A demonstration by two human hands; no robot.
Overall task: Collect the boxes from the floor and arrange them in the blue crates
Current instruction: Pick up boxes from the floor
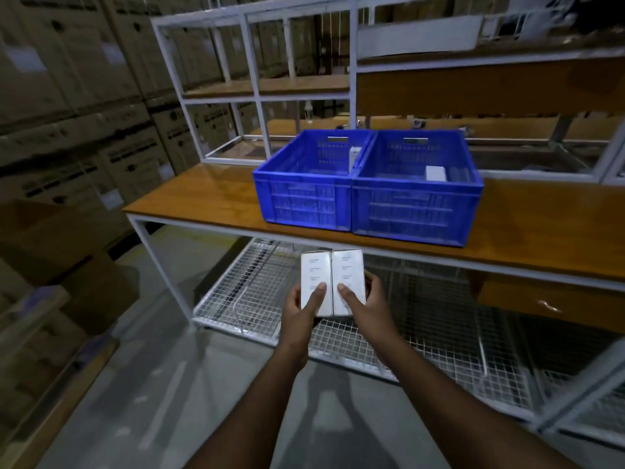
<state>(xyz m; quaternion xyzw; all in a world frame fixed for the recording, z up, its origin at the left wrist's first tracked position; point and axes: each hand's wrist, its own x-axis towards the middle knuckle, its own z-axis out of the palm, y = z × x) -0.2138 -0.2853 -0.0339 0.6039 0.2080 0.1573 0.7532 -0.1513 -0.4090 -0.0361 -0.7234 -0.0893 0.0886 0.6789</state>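
Left hand [304, 308] and right hand [363, 304] gripping two white rectangular cardboard boxes [333, 282] side by side, below two blue plastic lattice crates [368, 201] sitting on the brown wooden table [203, 198].

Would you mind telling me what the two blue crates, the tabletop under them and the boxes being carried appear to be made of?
Blue crates: moulded plastic, judging by ribbed, slotted walls and a slight sheen. Tabletop: probably wood or wood-look laminate, orange-brown and smooth with a soft glare, on a white-painted metal frame. Boxes: likely white printed cardboard, with crisp edges and small dark text.
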